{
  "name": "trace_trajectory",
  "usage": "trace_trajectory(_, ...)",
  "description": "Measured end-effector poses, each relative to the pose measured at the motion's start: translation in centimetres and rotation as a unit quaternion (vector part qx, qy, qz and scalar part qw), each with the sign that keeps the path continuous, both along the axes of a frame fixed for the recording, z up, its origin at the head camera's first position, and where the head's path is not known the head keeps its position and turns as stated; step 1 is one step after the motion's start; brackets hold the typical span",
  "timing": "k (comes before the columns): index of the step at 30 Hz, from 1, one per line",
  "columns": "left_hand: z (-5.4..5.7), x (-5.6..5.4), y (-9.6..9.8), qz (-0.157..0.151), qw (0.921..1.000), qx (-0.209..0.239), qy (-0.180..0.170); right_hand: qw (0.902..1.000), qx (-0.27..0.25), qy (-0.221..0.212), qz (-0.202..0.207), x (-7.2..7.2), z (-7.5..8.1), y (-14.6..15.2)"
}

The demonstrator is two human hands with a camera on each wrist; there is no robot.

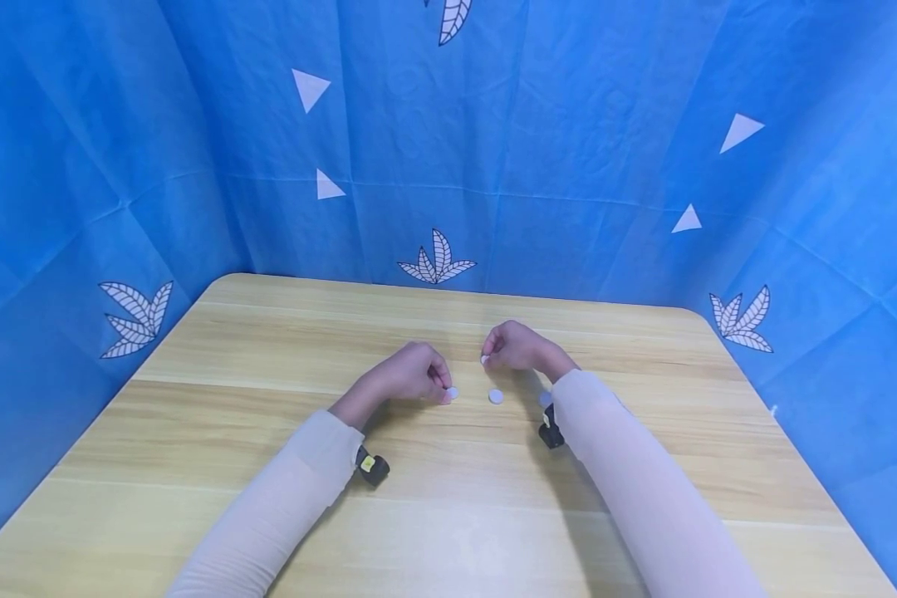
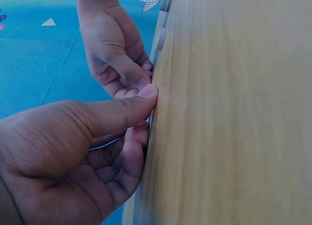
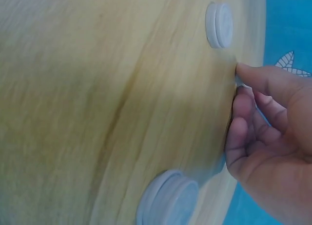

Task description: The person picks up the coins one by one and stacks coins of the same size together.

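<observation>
Near the middle of the table, my left hand (image 1: 417, 371) pinches a small round white disc (image 1: 452, 393) at the tabletop between thumb and fingers. Farther back and to the right, my right hand (image 1: 514, 345) holds another white disc (image 1: 485, 360); only a sliver of it shows between thumb and fingertips. A third white disc (image 1: 496, 397) lies between the hands. Beside the right wrist is one more disc (image 1: 545, 399), partly covered by the sleeve. Up close in the right wrist view, the two loose discs (image 3: 224, 25) look thick, with a groove around the side.
The pale wooden table (image 1: 448, 515) has rounded far corners. Blue curtains (image 1: 433, 149) with white leaf and triangle prints hang behind it and along both sides. A small black camera is strapped to each wrist, the left one (image 1: 374, 469) close above the wood.
</observation>
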State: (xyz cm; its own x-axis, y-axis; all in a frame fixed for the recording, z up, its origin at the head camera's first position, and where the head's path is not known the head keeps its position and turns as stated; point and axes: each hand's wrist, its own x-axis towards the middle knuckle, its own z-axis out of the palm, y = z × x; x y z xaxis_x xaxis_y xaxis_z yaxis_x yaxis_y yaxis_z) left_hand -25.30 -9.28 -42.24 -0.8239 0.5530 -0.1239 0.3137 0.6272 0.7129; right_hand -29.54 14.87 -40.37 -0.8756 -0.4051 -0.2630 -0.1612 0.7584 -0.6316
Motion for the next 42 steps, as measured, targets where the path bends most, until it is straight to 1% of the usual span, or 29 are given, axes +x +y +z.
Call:
trace_trajectory(5,0.0,0.0,0.0,0.002,1.0000,0.000,-0.001,0.9997,-0.023,0.004,0.002,-0.1,-0.2,0.3)
trace_trajectory(12,0.0,0.1,0.1,0.006,1.0000,-0.002,-0.003,0.9985,-0.052,0.013,0.010,0.0,0.1,0.6)
trace_trajectory(22,-0.1,0.1,0.1,0.009,1.0000,-0.003,-0.003,0.9940,-0.108,0.003,-0.014,0.4,0.5,0.5)
trace_trajectory(26,0.0,0.1,0.1,0.010,0.9999,-0.002,-0.004,0.9939,-0.108,0.016,-0.015,0.8,0.7,0.4)
trace_trajectory(31,0.1,0.2,0.2,0.009,0.9999,-0.005,-0.003,0.9943,-0.102,0.031,-0.007,1.2,0.7,0.1)
trace_trajectory(36,0.2,0.2,0.2,0.004,1.0000,-0.004,0.000,0.9943,-0.096,0.046,0.006,1.4,0.6,0.0)
trace_trajectory(42,0.2,0.2,0.1,0.004,1.0000,-0.003,-0.004,0.9939,-0.096,0.046,0.029,1.6,0.6,-0.3)
